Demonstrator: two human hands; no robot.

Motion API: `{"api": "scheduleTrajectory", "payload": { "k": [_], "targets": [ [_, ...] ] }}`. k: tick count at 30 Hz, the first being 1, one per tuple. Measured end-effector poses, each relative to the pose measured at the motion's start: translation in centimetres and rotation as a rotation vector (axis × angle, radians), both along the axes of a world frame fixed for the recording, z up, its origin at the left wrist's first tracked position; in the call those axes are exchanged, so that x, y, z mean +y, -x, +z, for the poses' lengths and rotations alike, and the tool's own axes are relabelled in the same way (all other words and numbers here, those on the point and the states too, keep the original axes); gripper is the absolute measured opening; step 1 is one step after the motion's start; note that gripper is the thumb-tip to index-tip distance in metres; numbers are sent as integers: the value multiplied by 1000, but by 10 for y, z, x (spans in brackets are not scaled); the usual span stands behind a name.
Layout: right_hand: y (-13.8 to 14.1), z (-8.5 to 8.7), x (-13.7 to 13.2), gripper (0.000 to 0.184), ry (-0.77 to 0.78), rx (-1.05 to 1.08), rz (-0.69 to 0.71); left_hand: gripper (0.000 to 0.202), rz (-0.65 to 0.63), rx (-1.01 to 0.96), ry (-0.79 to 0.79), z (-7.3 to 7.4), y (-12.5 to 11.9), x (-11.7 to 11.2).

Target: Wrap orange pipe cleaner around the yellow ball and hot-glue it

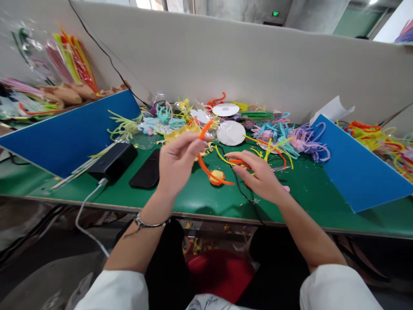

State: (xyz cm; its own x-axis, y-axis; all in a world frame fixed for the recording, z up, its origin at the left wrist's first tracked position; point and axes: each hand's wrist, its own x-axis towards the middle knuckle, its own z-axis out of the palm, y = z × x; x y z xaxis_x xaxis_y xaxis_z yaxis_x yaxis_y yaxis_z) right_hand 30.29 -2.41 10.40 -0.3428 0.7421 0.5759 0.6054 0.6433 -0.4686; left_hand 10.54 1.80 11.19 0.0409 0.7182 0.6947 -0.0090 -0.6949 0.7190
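Observation:
My left hand [180, 161] is raised over the table, its fingers closed on an orange pipe cleaner [204, 165]. The fuzzy strip sticks up past the fingertips and curves down to the right. Below its lower end lies a small yellow and orange piece [217, 177]. My right hand [258, 172] is closed too, with a short orange pipe cleaner piece [237, 161] at its fingers. Just right of that hand a metal blade [280, 168] shows, the rest of its tool hidden. Yellow pipe cleaners [267, 150] lie behind the right hand.
A black phone [146, 172] and a black box [112, 161] with a white cable [85, 202] lie left. Blue panels [74, 133] flank the green table [193, 198]. White discs [231, 132] and pastel pipe cleaner bundles [303, 140] line the back. A black cord [240, 187] crosses the middle.

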Motion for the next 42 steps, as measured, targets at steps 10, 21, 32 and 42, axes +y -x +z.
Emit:
{"api": "scheduleTrajectory", "payload": {
  "k": [10, 21, 32, 42],
  "targets": [
    [-17, 16, -8, 21, -205, -104, 59, 34, -425, 557, 287, 0, -7, 13],
    [-28, -1, 8, 23, -383, -265, 120, 42, -726, 555, 522, -14, -26, 14],
    [-30, 11, 2, 34, -258, -234, 146, 43, -1058, 335, 726, -22, -17, 23],
    [-23, 2, -1, 24, -380, -171, 59, 33, -845, 439, 549, -12, -20, 10]
  ]
}}
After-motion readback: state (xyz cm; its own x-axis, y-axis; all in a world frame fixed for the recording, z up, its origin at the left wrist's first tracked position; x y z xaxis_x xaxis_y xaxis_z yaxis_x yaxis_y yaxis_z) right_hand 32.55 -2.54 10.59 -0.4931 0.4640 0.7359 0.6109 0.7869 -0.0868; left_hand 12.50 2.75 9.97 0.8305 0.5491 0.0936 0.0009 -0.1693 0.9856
